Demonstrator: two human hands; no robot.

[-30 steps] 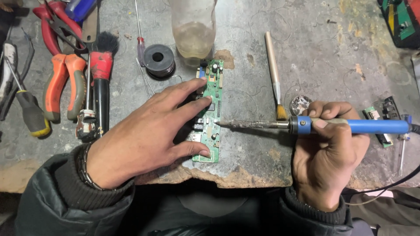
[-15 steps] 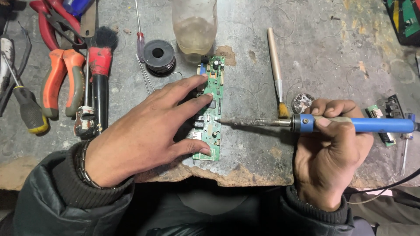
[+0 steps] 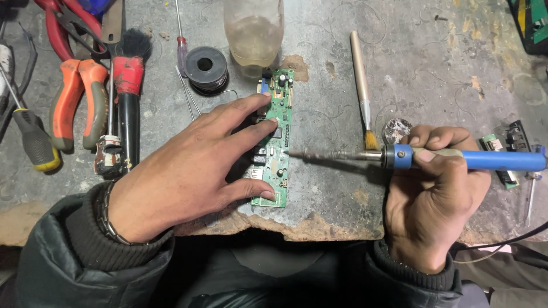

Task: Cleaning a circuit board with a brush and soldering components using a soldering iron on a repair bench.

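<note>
The right hand (image 3: 434, 199) has a closed grip around the blue handle of a soldering iron (image 3: 434, 158), whose metal tip reaches left and touches the right edge of a green circuit board (image 3: 278, 120). The left hand (image 3: 188, 171) lies flat with fingers spread, pressing the board down on the worn grey counter (image 3: 325, 74); it grasps nothing. The board lies lengthwise near the counter's front edge. Behind it stand a cloudy plastic bottle (image 3: 254, 31) and a spool of solder wire (image 3: 206, 67). A small paintbrush (image 3: 361, 85) lies to the right, orange-handled pliers (image 3: 77, 102) far left.
</note>
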